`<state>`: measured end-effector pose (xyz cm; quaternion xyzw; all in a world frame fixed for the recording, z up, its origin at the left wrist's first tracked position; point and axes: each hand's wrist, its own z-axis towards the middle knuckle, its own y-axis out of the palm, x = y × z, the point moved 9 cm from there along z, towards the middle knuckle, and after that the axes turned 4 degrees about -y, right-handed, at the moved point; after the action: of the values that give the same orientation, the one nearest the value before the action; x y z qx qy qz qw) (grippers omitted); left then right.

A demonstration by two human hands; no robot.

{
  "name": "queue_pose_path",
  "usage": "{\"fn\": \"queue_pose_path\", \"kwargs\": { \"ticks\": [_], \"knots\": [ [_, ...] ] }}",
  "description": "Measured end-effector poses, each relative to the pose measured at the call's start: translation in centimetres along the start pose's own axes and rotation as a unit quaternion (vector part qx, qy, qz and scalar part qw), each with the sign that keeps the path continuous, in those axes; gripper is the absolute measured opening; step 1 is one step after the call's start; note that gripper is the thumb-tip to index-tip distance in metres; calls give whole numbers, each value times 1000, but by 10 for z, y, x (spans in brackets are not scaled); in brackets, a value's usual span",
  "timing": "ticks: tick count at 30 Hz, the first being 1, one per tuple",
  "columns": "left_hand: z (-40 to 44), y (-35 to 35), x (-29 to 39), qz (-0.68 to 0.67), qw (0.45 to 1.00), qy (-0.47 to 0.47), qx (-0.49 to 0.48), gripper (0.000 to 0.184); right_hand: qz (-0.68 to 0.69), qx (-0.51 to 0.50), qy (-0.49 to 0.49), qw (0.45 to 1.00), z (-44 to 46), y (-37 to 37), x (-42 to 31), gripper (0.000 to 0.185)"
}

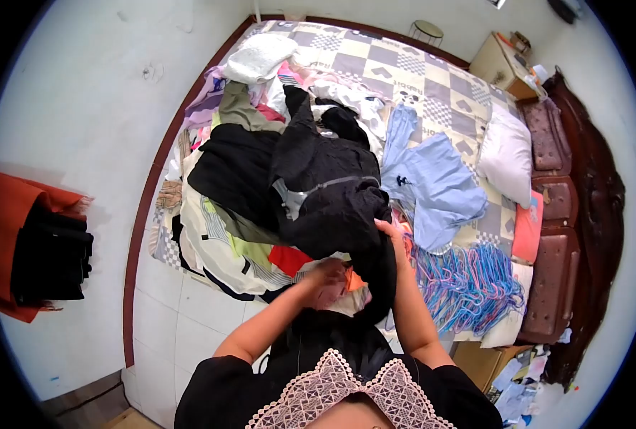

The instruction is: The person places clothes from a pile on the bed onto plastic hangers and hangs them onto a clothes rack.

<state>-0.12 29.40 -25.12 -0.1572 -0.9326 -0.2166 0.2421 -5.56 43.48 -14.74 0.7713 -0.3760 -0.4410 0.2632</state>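
Note:
A black garment (332, 161) with a grey printed band lies spread over the clothes pile, and one end of it hangs toward my body. My right hand (392, 232) is closed on its right edge, the fingers partly hidden by the cloth. Lower and to the left, my left hand (329, 282) is blurred beside the hanging black cloth, near an orange-red piece (354, 279); its fingers cannot be made out. Under and left of the garment are another black cloth (232, 168), a red cloth (288, 260) and a cream striped piece (207, 247).
A light blue shirt (436, 179) lies right of the pile, above many coloured hangers (468, 286). A white pillow (505, 154) rests near the dark headboard (590, 214). Black folded clothes (52, 254) lie on orange-red cloth (0, 243) at left. A stool (427, 30) stands behind the bed.

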Motion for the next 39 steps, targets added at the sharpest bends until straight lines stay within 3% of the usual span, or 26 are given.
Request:
{"fn": "queue_pose_path", "kwargs": {
  "ticks": [1,2,3,4,5,7,8,9,10,11,12,13,15,17,18,19,21,23,24,26,28,32,35,37,38,39],
  "knots": [
    [31,-29,-19,-106,994,17,-32,49,2,-3,-4,1000,-13,4,1,35],
    [18,-30,8,-295,948,59,-100,56,4,-7,-8,1000,-27,9,2,37],
    [10,-40,34,-369,914,131,-103,60,5,-10,-11,1000,-40,13,3,39],
    [1,-52,56,-439,870,199,-104,64,-103,18,11,994,-40,-13,19,44],
    [-12,-58,74,-454,853,223,-129,63,-209,48,35,976,-44,-36,32,49],
    [-18,-73,102,-468,835,246,-155,61,-388,-19,-36,921,-55,-32,47,49],
    [-7,-87,105,-424,870,234,-92,58,-534,-68,2,843,-64,-26,58,43],
    [2,-98,105,-376,899,221,-28,55,-648,-156,-22,746,-65,-24,73,40],
    [14,-92,99,-392,905,152,-62,42,-759,-172,44,627,-69,-46,92,40],
    [1,-75,106,-387,907,150,-66,42,-846,-180,109,490,-75,-61,101,40],
    [-31,-55,121,-255,948,187,21,36,-856,-169,110,476,-84,-55,91,42],
    [-57,-39,134,-114,963,220,106,30,-865,-150,35,478,-75,-58,83,41],
    [-70,19,135,107,957,268,-40,24,-708,-9,-236,666,-82,-15,21,45],
    [-108,79,125,351,881,291,-126,22,-665,11,-419,618,-118,56,-35,74],
    [-127,94,123,403,858,283,-147,22,-682,-17,-475,556,-135,81,-46,75],
    [-145,106,124,453,831,276,-169,22,-672,-73,-506,537,-148,99,-47,75],
    [-177,109,136,511,780,308,-188,20,-665,-149,-417,602,-148,101,-33,62],
    [-216,110,161,498,750,388,-197,23,-699,-237,-317,595,-139,91,5,41],
    [-244,110,183,527,693,484,-90,23,-625,-195,-353,669,-149,95,3,29],
    [-255,93,202,490,702,516,-34,18,-577,-184,-413,680,-172,112,2,28],
    [-244,81,205,490,720,491,-8,19,-535,-148,-439,706,-184,115,-7,25],
    [-203,92,193,489,713,496,83,30,-345,-20,-403,848,-162,56,-13,26],
    [-159,79,165,544,649,493,199,28,-345,11,-377,859,-162,15,-13,23],
    [-131,52,141,535,647,449,307,27,-355,2,-382,853,-169,-2,-15,23],
    [-124,36,131,540,603,459,365,23,-368,-11,-385,846,-173,-10,-15,23],
    [-122,37,123,544,601,458,364,23,-363,-8,-386,848,-174,-24,-15,23]
  ]
}}
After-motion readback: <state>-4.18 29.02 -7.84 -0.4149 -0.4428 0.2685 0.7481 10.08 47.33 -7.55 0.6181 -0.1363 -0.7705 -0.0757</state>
